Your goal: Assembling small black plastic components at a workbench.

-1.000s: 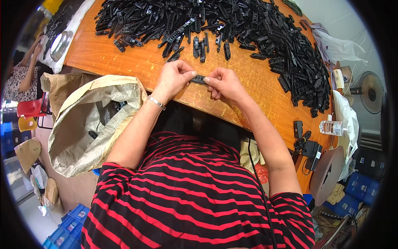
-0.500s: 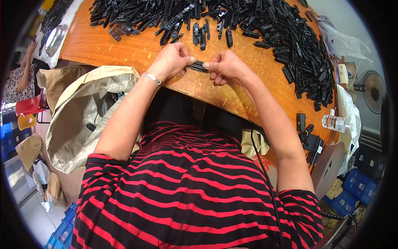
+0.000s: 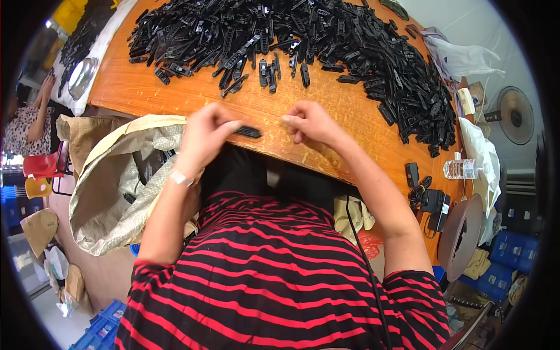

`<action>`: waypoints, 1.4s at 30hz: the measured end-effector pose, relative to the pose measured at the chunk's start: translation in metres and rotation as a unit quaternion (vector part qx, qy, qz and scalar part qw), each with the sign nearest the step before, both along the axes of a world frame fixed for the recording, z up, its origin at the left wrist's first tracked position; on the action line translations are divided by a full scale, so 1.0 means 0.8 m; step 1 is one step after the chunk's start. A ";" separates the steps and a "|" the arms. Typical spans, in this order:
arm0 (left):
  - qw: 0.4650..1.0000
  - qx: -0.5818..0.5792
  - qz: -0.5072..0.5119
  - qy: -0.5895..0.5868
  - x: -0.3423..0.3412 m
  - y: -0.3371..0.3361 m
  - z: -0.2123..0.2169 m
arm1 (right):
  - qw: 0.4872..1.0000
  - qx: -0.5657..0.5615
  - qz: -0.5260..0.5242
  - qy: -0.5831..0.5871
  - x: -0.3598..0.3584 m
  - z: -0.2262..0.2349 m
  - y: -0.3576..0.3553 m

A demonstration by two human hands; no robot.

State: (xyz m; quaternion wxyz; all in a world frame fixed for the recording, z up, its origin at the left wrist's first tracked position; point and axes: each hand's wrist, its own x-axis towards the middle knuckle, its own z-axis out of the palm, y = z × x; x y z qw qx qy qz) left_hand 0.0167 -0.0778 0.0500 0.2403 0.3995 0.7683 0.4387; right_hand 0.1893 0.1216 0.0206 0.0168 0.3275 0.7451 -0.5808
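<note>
A small black ribbed plastic clip point(image 3: 249, 132) sticks out from between the thumb and fingers of my left hand point(image 3: 207, 137), which is closed on it above the near edge of the table. To the right, my right hand point(image 3: 312, 123) hovers over the wooden tabletop point(image 3: 198, 92) with fingers curled in and thumb against them; nothing shows in it. Ahead of both hands lie a few loose black clips point(image 3: 267, 76), in front of a broad heap of similar black pieces point(image 3: 318, 32) that curves round to the right.
An open woven sack point(image 3: 96, 198) with black pieces inside stands left of the table. On the right are a plastic bottle point(image 3: 461, 169), a black adapter with cable point(image 3: 434, 201), a round brownish bowl point(image 3: 461, 236) and a fan point(image 3: 516, 115). Another person point(image 3: 38, 122) sits at far left.
My hands have parted: the left moved left and nearer me with the black clip, while the right let go of it and came slightly nearer me. The view has shifted a little.
</note>
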 end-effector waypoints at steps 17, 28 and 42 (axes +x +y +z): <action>0.968 0.067 -0.058 0.234 -0.014 0.051 0.010 | 0.887 0.449 -0.106 -0.008 -0.031 -0.004 0.058; 0.931 -0.018 -0.055 0.361 0.020 0.178 -0.048 | 0.904 0.413 -0.021 0.110 -0.009 -0.016 -0.023; 0.933 0.052 -0.156 -0.321 -0.005 0.123 -0.034 | 0.909 0.350 0.030 0.225 0.002 0.030 0.009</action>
